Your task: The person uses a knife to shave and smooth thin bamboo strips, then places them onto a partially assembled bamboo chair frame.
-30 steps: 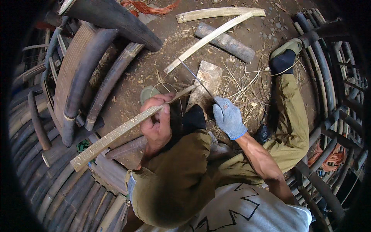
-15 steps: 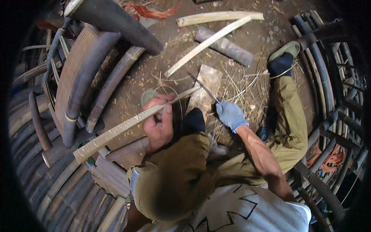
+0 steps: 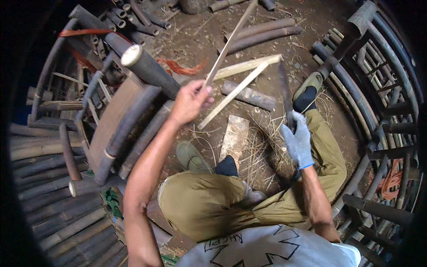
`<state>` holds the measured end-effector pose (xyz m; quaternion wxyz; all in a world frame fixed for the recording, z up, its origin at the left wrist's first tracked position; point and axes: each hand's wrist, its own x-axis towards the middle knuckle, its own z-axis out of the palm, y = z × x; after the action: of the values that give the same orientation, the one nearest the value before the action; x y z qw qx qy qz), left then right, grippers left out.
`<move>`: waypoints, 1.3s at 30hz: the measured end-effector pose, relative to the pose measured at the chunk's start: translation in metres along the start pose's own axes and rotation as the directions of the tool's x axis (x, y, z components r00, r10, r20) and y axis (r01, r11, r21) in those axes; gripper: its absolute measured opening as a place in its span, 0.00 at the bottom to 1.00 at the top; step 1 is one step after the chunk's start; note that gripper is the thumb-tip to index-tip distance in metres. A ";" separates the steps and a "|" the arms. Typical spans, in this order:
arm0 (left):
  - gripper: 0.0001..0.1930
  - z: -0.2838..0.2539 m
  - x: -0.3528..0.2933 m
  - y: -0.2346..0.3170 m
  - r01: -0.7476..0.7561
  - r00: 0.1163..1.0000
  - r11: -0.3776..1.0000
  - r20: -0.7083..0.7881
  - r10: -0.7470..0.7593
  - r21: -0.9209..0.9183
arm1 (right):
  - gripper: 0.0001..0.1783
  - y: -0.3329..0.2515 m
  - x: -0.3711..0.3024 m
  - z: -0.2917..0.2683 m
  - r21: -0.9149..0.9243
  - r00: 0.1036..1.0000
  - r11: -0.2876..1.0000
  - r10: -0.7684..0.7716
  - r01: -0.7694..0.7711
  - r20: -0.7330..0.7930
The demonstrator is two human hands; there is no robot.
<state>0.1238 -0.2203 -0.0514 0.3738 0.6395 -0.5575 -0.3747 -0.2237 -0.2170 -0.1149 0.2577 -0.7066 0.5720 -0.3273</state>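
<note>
My bare left hand [image 3: 190,101] grips the lower end of a long, thin bamboo strip [image 3: 232,40], which slants up and away to the far edge of the view. In my gloved right hand [image 3: 299,144] is a knife [image 3: 283,84], its dark, slightly blurred blade pointing away from me. Strip and knife are well apart. Beneath them on the ground, a pale split piece [image 3: 235,93] and another pale piece [image 3: 249,64] meet at their far ends. A short, thick grey-brown length [image 3: 251,95] lies under the nearer one.
A flat, worn board [image 3: 234,135] lies by my foot, beside curly shavings [image 3: 264,155]. Bamboo poles and a curved bamboo frame [image 3: 133,111] stand at left, with a bamboo slat surface [image 3: 58,196] below. More bamboo furniture [image 3: 387,115] lines the right. Dark poles [image 3: 267,35] lie farther off.
My left hand has moved up and away, swinging the strip from pointing down-left to pointing far. My right hand has shifted right with the knife, off the strip. The view has tilted farther outward.
</note>
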 end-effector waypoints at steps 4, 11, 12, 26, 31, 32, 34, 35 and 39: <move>0.16 -0.025 -0.049 0.086 0.290 0.956 0.917 0.118 -0.268 -0.274 | 0.20 -0.056 0.021 -0.027 0.096 0.994 0.993 -0.058 0.068 -0.097; 0.10 0.039 -0.173 0.100 0.375 0.908 0.822 -0.010 -0.419 -0.428 | 0.25 -0.107 -0.012 -0.014 0.080 0.927 0.925 -0.374 0.372 0.022; 0.10 0.052 -0.180 0.099 0.354 0.903 0.828 -0.073 -0.424 -0.435 | 0.25 -0.111 -0.019 -0.014 0.132 0.934 0.934 -0.345 0.332 0.090; 0.18 0.093 -0.243 0.063 0.385 0.880 0.864 -0.155 -0.450 -0.324 | 0.30 -0.105 -0.047 0.014 -0.070 0.896 0.957 -0.237 0.283 0.375; 0.19 0.102 -0.300 0.056 0.384 0.899 0.878 -0.100 -0.426 -0.284 | 0.30 -0.073 0.015 0.004 -0.230 0.951 0.959 -0.092 0.164 0.296; 0.19 0.099 -0.310 0.062 0.405 0.887 0.860 -0.095 -0.452 -0.309 | 0.30 -0.074 0.024 -0.002 -0.267 0.938 0.952 -0.048 0.147 0.344; 0.18 0.093 -0.327 0.063 0.423 0.891 0.871 -0.061 -0.450 -0.251 | 0.31 -0.069 0.028 -0.003 -0.306 0.933 0.926 -0.109 0.221 0.344; 0.17 0.086 -0.334 0.061 0.412 0.906 0.896 -0.034 -0.423 -0.164 | 0.31 -0.065 0.032 -0.002 -0.322 0.927 0.911 -0.140 0.258 0.347; 0.15 0.072 -0.399 0.070 0.597 0.773 0.716 0.019 -0.634 -0.362 | 0.30 0.035 0.138 -0.054 -0.492 0.962 0.832 -0.175 0.257 0.208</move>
<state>-0.0096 0.1652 0.0048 0.3636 0.7309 -0.2168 -0.5353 -0.2687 -0.3588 -0.0829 0.0642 -0.8329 0.5331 -0.1341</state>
